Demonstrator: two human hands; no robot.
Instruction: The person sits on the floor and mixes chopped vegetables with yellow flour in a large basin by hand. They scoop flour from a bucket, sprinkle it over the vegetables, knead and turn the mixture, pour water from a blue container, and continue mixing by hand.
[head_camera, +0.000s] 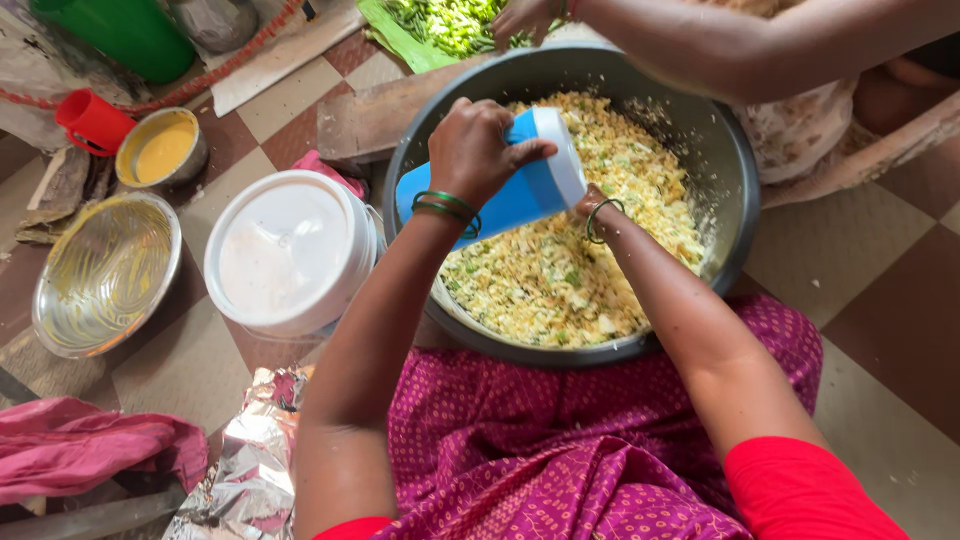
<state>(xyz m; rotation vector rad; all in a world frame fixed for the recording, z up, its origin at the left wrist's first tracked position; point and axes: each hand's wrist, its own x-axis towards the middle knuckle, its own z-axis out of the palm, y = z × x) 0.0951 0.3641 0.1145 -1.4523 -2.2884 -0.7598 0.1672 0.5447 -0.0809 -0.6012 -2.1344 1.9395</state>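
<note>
1. holding a blue jar (520, 195) with a white lid on its side, our left hand (478, 150) wraps around the jar's body, fingers curled over the top, just above centre of the frame.
2. our right hand (592, 205) sits at the lid end of the jar, mostly hidden behind it; we cannot tell whether it grips the lid or only touches it. green bangles ring both our wrists.
3. the jar hangs over a big dark pot (735, 190) in the upper middle of the frame, its lid end pointing toward the right.
4. the pot is filled with a yellow and white crumbly mix (560, 280) flecked with green bits, spread across most of the bottom.
5. at the top of the frame another person's hand (525, 18) rests on a pile of chopped green vegetables (450, 22) lying on a green leaf, just beyond the pot's far rim; their arm crosses the upper right.
6. left of the pot, touching or nearly touching it, stands a white bucket (290, 250) with its lid on.
7. further left lies an empty steel bowl (105, 272), and above it a smaller bowl of yellow liquid (162, 150) beside a red cup (92, 122).
8. a green container (125, 35) stands in the upper left corner.
9. in the lower left we see a pink cloth (90, 445) and crumpled foil (250, 470) on the checked floor.
10. our purple patterned skirt (560, 450) fills the bottom centre, just under the pot's near rim.
</note>
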